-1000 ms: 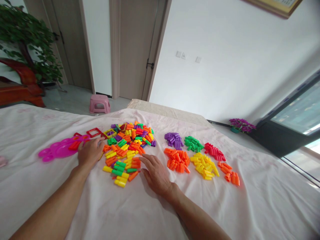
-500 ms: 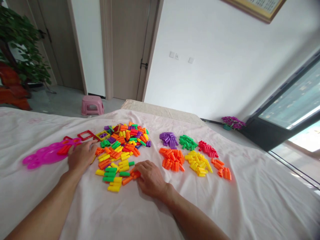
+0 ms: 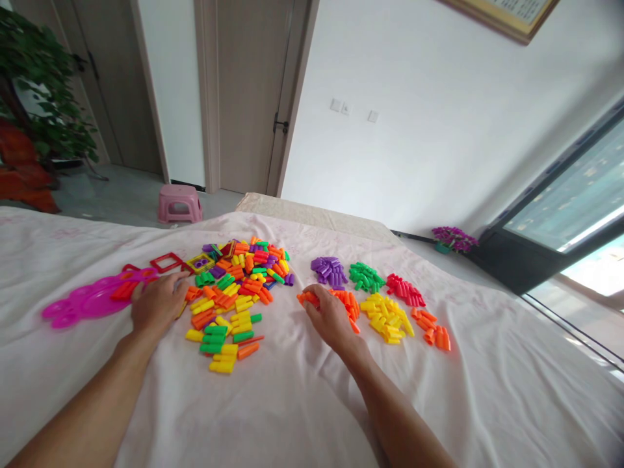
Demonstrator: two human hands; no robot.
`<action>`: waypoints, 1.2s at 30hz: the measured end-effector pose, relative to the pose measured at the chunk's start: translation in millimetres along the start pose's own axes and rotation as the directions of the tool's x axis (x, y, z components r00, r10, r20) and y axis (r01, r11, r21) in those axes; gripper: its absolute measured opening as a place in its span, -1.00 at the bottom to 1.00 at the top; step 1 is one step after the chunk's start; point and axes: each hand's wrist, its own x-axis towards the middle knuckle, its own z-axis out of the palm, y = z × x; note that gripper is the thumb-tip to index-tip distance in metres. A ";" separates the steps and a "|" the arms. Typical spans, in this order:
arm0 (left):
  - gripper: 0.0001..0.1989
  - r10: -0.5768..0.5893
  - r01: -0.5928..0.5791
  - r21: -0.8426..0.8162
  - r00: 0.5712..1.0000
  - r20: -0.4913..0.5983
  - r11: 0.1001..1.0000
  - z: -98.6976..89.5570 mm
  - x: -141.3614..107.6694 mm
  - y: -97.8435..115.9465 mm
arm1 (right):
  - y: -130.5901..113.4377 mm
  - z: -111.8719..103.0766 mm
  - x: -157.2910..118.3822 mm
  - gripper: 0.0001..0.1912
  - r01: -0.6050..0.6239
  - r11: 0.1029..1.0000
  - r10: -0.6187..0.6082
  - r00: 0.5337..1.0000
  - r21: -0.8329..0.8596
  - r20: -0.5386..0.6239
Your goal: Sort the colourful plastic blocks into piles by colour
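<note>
My right hand [image 3: 329, 316] is closed on orange pieces [image 3: 308, 298] at the left edge of the orange pile [image 3: 349, 304]. My left hand [image 3: 158, 302] rests between the magenta plastic piece [image 3: 90, 304] and the mixed heap of coloured pieces [image 3: 238, 273]; its fingertips are hard to make out, so whether it holds anything is unclear. Right of the heap lie a purple pile [image 3: 329, 271], a green pile [image 3: 366, 277], a red pile [image 3: 405, 290], a yellow pile [image 3: 387, 317] and a small orange group [image 3: 433, 329].
A white sheet [image 3: 273, 416] lies under everything. Red square frames [image 3: 166, 262] are beside the heap's left side. Beyond the sheet stand a pink stool [image 3: 179, 203], a leafy plant [image 3: 49, 91] and purple flowers [image 3: 454, 238].
My right hand has moved right, from the near edge of the mixed heap to the orange pile, carrying orange pieces. My left hand has barely moved.
</note>
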 end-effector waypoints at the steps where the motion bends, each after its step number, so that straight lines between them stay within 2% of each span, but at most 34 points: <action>1: -0.55 -0.002 0.002 0.003 1.000 -0.002 1.000 0.2 -0.1 0.0 | 2.9 -2.9 2.2 -0.83 -0.023 0.999 0.023 1.000 -0.040 -0.008; 5: -0.56 -0.006 0.006 0.010 1.000 -0.020 1.000 2.8 0.1 -1.3 | 13.5 -5.2 6.2 -0.86 -0.064 0.989 0.055 0.996 -0.132 -0.069; 9: -0.55 -0.005 0.005 -0.011 1.000 -0.006 1.000 5.4 1.3 -3.5 | 19.5 -1.2 6.1 -0.70 -0.102 0.989 0.089 0.990 -0.109 -0.112; 13: -0.53 -0.017 0.017 -0.032 1.000 -0.010 0.999 5.4 1.5 -3.3 | 21.4 1.5 6.1 -0.81 -0.074 0.984 0.061 0.994 -0.164 -0.086; 16: -0.51 -0.021 0.021 -0.031 1.000 -0.011 0.999 4.7 1.5 -2.5 | 24.3 3.0 6.6 -0.87 -0.066 0.967 0.039 0.993 -0.246 -0.113; 21: -0.51 -0.026 0.026 -0.021 1.000 -0.006 0.999 5.2 2.4 -3.1 | 29.9 0.8 6.8 -0.87 -0.091 0.895 0.032 0.990 -0.437 -0.140; 24: -0.51 -0.031 0.031 -0.032 1.000 -0.001 0.999 5.4 2.5 -3.3 | 26.9 -2.9 6.0 -0.87 -0.062 0.876 -0.007 0.990 -0.478 -0.142; 27: -0.51 -0.033 0.033 -0.034 0.999 -0.003 0.999 4.0 1.7 -1.9 | 16.9 -2.0 3.8 -0.87 0.008 0.906 -0.069 0.989 -0.424 -0.129; 31: -0.51 -0.038 0.037 -0.034 0.999 -0.004 0.999 1.5 0.4 0.9 | -3.6 12.8 -2.5 -0.91 0.171 0.969 -0.173 0.985 -0.178 0.004; 34: -0.52 -0.039 0.038 -0.032 0.999 -0.010 0.999 0.9 0.0 1.9 | -22.3 28.5 -7.0 -0.89 0.273 0.961 -0.267 0.955 -0.034 0.132; 36: -0.52 -0.038 0.037 -0.032 0.999 -0.010 0.999 1.1 0.1 1.7 | -35.4 38.8 -7.9 -0.87 0.333 0.943 -0.322 0.922 -0.015 0.214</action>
